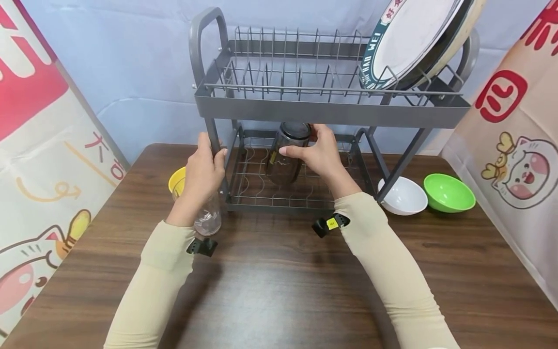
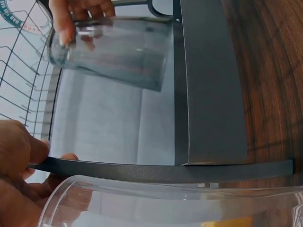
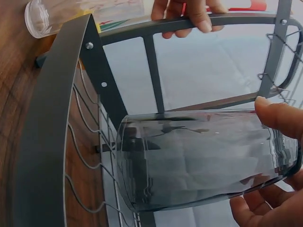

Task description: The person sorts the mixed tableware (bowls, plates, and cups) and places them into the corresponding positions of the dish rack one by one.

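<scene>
My right hand [image 1: 321, 154] holds a smoky grey drinking glass [image 1: 285, 160] by its upper end, thumb on one side and fingers on the other. Tilted slightly, the glass sits below the top tier of a dark grey two-tier dish rack [image 1: 331, 112], over the wire lower shelf. The right wrist view shows its lower rim [image 3: 127, 165] close to the shelf wires; whether they touch I cannot tell. At the rack's left side, my left hand [image 1: 201, 167] grips the upright post [image 2: 132, 171], fingers curled around it. A clear plastic cup [image 1: 208, 218] stands partly hidden behind that hand.
Plates [image 1: 410, 43] lean at the right of the upper tier. A white bowl [image 1: 403, 196] and a green bowl [image 1: 449, 193] sit right of the rack. Something yellow [image 1: 176, 180] shows beside the clear cup. The wooden table [image 1: 270, 286] extends in front.
</scene>
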### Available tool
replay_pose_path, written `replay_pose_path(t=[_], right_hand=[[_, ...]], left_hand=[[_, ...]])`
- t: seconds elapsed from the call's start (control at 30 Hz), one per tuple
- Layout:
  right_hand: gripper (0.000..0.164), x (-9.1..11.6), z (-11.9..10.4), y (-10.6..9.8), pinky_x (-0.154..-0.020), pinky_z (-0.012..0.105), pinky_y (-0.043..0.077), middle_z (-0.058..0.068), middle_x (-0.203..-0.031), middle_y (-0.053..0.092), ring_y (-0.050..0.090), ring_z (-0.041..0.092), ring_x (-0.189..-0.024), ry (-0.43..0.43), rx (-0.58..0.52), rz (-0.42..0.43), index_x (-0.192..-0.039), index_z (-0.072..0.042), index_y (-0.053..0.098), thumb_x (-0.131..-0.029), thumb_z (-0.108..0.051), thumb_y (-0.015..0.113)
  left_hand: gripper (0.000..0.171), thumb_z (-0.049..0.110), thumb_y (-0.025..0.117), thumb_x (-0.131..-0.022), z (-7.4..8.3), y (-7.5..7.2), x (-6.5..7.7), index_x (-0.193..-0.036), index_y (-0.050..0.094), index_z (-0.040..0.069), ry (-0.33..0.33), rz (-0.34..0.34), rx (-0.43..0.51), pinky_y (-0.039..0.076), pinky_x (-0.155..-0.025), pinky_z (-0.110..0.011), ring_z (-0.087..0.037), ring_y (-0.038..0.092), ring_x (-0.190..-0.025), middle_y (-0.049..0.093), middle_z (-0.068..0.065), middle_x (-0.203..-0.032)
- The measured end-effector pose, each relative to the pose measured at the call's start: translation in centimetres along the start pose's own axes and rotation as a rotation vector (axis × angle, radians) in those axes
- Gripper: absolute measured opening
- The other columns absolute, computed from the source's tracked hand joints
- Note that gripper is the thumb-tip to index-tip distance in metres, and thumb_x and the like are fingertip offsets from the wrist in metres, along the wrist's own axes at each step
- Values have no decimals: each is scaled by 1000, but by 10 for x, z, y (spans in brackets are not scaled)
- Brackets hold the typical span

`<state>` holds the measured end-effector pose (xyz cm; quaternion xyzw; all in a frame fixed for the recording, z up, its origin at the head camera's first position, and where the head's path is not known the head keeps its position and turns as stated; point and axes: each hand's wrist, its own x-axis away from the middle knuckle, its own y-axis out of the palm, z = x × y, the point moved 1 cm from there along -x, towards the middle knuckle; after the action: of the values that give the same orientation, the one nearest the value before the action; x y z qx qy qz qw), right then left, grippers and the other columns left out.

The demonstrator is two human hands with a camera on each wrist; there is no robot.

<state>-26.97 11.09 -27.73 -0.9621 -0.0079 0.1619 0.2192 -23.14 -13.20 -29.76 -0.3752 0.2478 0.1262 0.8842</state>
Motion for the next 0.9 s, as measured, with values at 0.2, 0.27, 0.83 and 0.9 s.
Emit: replay_pose_path(t=[0.2,0.27,0.83,0.9], right_hand=[[60,-9,2,13,-85,38,39,8,-116,49,46,23,-104,63,24,-42,-118,-5,56,-69,-25,83],[62,-12,2,18,-85,38,40,8,-117,49,46,23,-104,70,41,-49,-119,-5,55,-69,-26,84],[55,-38,4,50,-83,35,42,9,-105,59,54,23,-95,26,113,-31,-113,-4,58,-69,-26,84],[58,-39,4,52,-84,35,42,9,-107,58,54,23,-98,21,128,-26,-116,-5,57,-69,-26,83]], left_hand=[[20,14,51,-96,0,1,1,-108,41,2,3,-1,-4,46,-62,-46,-35,58,-70,59,-18,-84],[19,15,51,-95,0,1,0,-107,42,3,9,4,-7,46,-62,-46,-34,58,-70,59,-17,-83],[18,14,51,-95,0,0,1,-105,42,2,13,15,-21,46,-59,-45,-34,57,-66,56,-16,-77],[19,14,51,-95,0,0,1,-105,42,2,18,14,-21,46,-58,-45,-34,57,-66,56,-16,-76]])
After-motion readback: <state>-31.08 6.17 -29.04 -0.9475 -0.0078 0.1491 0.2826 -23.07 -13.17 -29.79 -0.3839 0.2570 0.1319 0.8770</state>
